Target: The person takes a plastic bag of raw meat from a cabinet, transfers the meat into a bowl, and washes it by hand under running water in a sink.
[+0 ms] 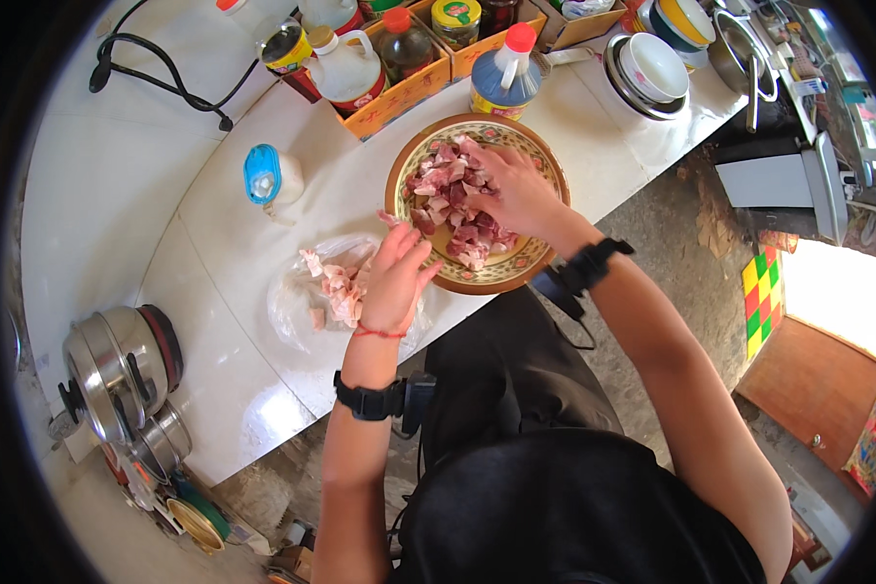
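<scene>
A wide patterned bowl with a brown rim (392, 182) holds chunks of raw red and pale meat (449, 186). My right hand (515, 186) is over the bowl, its spread fingers reaching down onto the meat. Left of the bowl, a clear plastic bag (288, 292) lies on the counter with pale, fatty meat pieces (343, 292) on it. My left hand (398, 281) is between bag and bowl, thumb apart from the fingers. A small meat piece (389, 217) shows just beyond its fingertips at the bowl's rim; whether they touch it is unclear.
A blue-lidded container (263, 175) stands left on the white counter (226, 255). Behind the bowl are a red-capped jug (507, 73) and a cardboard box (401, 95) of bottles. Stacked bowls (653, 69) sit at right, a steel pot (113, 372) at far left.
</scene>
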`<state>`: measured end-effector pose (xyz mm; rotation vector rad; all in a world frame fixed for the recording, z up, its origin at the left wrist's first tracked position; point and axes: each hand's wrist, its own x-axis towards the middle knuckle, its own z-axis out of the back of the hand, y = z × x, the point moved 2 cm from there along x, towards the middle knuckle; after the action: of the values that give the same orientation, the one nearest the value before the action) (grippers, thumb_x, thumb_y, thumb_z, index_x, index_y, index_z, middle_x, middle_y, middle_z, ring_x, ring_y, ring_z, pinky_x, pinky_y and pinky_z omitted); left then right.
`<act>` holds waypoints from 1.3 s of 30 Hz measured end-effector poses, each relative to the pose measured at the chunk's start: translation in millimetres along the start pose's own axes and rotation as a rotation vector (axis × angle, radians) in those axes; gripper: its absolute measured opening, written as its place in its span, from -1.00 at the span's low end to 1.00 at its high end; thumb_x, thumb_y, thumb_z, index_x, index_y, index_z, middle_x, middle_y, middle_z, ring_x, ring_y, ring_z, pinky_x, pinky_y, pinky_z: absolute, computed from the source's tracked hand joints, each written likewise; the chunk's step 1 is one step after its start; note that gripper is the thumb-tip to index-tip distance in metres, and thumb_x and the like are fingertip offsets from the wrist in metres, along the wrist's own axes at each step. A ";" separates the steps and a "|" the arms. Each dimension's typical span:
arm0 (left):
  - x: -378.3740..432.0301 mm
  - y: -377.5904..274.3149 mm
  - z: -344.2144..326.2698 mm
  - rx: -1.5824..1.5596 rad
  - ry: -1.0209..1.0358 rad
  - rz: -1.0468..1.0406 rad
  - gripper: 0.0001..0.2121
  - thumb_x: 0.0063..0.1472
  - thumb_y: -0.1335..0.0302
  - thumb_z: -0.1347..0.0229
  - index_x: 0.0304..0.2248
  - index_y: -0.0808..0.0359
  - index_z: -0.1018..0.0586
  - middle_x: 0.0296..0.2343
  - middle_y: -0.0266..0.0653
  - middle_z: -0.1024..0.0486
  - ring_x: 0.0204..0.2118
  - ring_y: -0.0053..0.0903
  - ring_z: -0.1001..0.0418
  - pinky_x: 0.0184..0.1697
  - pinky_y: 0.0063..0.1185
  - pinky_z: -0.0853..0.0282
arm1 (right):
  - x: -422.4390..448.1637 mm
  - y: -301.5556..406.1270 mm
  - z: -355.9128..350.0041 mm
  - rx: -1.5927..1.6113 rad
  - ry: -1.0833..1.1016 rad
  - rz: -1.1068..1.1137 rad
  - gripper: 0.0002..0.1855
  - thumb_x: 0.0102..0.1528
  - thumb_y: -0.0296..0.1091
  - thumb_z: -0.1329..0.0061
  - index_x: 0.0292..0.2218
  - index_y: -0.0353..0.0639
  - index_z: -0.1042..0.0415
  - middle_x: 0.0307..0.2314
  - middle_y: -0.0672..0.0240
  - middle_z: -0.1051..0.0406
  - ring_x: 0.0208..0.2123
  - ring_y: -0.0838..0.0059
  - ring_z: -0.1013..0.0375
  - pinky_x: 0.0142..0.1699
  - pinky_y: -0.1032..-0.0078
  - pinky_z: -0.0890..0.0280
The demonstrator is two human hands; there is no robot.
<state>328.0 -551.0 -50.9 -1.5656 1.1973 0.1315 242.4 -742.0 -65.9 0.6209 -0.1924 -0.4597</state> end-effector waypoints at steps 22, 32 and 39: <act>33.6 8.1 -34.8 1.253 -0.134 -0.837 -0.69 0.01 0.63 -0.08 -0.19 0.37 -0.40 -0.33 -0.09 -0.43 -0.25 -0.34 -0.42 -0.20 -0.52 -0.33 | -22.2 -7.4 3.8 0.204 0.170 -0.003 -0.69 -0.07 -0.32 -0.03 -0.24 -0.13 -0.36 -0.41 0.11 -0.38 -0.33 0.06 -0.38 -0.24 0.25 -0.26; 39.4 3.4 -37.8 0.692 0.179 -0.400 -0.72 0.09 0.65 -0.05 -0.17 0.42 -0.36 -0.29 -0.19 -0.43 -0.24 -0.59 -0.42 -0.21 -0.65 -0.38 | -24.8 2.5 15.2 0.400 0.088 0.049 -0.80 0.06 -0.36 0.07 -0.26 -0.21 -0.37 -0.43 0.09 -0.41 -0.38 0.13 -0.42 -0.29 0.39 -0.30; 36.6 8.0 -32.9 0.524 0.165 -0.382 -0.64 0.03 0.61 -0.12 -0.14 0.43 -0.36 -0.32 -0.24 -0.46 -0.28 -0.59 -0.43 -0.24 -0.66 -0.38 | -23.9 7.6 24.3 0.586 0.184 -0.172 -0.77 0.03 -0.38 0.02 -0.25 -0.26 -0.38 -0.45 0.12 -0.42 -0.40 0.27 -0.44 -0.27 0.43 -0.31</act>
<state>323.9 -598.1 -66.6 -1.3192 0.9337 -0.5306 216.6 -737.9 -42.8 1.2559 -0.0963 -0.5108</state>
